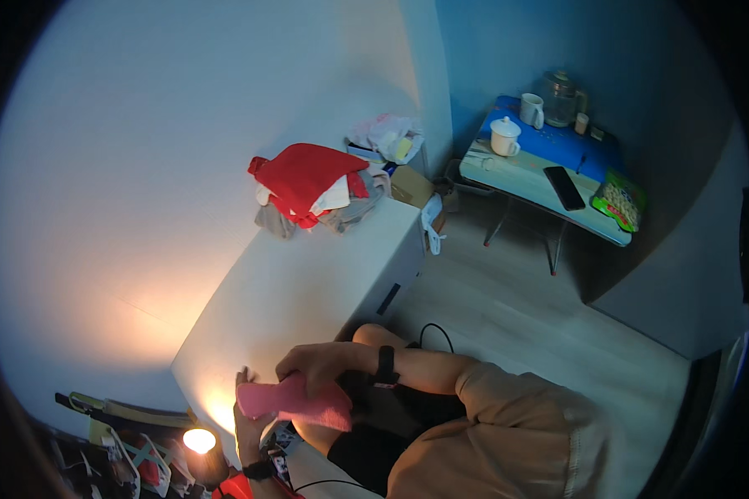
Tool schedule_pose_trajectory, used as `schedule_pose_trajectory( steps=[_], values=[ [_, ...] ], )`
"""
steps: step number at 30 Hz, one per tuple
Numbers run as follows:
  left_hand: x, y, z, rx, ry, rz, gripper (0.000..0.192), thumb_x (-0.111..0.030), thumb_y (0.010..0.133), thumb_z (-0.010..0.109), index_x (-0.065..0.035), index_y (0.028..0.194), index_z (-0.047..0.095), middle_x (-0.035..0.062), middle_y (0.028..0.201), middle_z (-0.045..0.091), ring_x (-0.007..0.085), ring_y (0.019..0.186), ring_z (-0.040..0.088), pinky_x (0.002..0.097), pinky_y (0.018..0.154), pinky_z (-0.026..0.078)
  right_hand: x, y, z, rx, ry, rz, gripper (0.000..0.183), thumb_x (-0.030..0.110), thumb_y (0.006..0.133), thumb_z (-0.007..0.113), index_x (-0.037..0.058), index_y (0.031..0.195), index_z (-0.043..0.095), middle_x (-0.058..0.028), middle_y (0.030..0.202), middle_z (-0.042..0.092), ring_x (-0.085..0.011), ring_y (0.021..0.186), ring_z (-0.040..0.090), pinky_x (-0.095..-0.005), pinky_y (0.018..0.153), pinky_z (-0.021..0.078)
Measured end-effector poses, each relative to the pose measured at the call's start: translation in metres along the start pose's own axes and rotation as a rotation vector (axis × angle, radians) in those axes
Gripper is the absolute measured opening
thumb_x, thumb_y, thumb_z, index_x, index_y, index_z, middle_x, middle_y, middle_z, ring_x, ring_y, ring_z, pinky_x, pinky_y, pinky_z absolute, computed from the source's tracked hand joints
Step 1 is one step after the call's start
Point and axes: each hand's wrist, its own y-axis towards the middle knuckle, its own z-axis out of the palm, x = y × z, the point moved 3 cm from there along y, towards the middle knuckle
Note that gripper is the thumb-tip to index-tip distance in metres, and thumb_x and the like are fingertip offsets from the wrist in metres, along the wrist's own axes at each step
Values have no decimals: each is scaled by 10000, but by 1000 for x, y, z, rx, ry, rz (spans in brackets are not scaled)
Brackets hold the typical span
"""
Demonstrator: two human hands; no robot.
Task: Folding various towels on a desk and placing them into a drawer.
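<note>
A pink cloth point(315, 402) is stretched between my two hands, above my lap. My right hand point(315, 368), with a black band on its wrist, grips the cloth from its upper side. At the cloth's left end is my left hand point(249, 424), also with a dark wristband; its fingertips stick out above the cloth, and the cloth hides the middle of the hand. A lit lamp point(200, 440) glows left of my left wrist. Further up, a red garment point(306, 178) lies on a pile of grey and white clothes on the white cabinet top point(287, 274).
A folding table point(518, 171) at the upper right bears a lidded cup point(505, 137), a mug point(530, 111), a glass jug point(560, 103), a phone point(564, 188) and a green snack bag point(621, 201). A cardboard box point(411, 186) stands by the cabinet's far end. Cables run near my legs.
</note>
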Motion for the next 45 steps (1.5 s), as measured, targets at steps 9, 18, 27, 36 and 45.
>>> schedule_pose_trajectory(
  steps=[9,18,27,36,45],
  values=[
    [-37,-78,96,-97,-788,-350,768,-17,567,688,2,1303,472,131,1160,603,274,1041,609,392,902,503,-28,-54,-23,99,283,72,522,132,592,811,-3,1068,644,-83,935,678,-166,877,629,-310,763,504],
    [-29,-113,129,-188,-987,-463,665,-72,674,665,14,1300,460,163,1183,591,320,1047,606,443,929,498,-117,-132,-5,-211,640,532,332,174,829,675,-1,1101,605,-95,909,677,-168,795,658,-305,715,530],
    [-16,-146,122,-462,-1023,-471,665,-214,714,690,25,1292,463,167,1181,591,321,1058,601,438,925,494,-281,-216,-19,-958,846,888,274,169,869,584,34,1107,578,-105,951,647,-210,755,671,-304,577,554],
    [-13,-159,129,-521,-1102,-557,701,-176,678,690,15,1309,453,141,1199,576,304,1120,563,425,987,447,-311,-205,-31,-1342,727,1027,287,223,925,471,23,1116,548,-134,961,642,-249,624,648,-348,481,536],
    [-3,-156,134,-426,-1139,-682,719,-241,649,663,5,1294,466,136,1205,577,288,1078,580,399,934,478,-400,-218,-51,-1181,562,1030,167,176,833,581,59,933,648,-110,785,677,-252,692,670,-368,590,551]
  ],
)
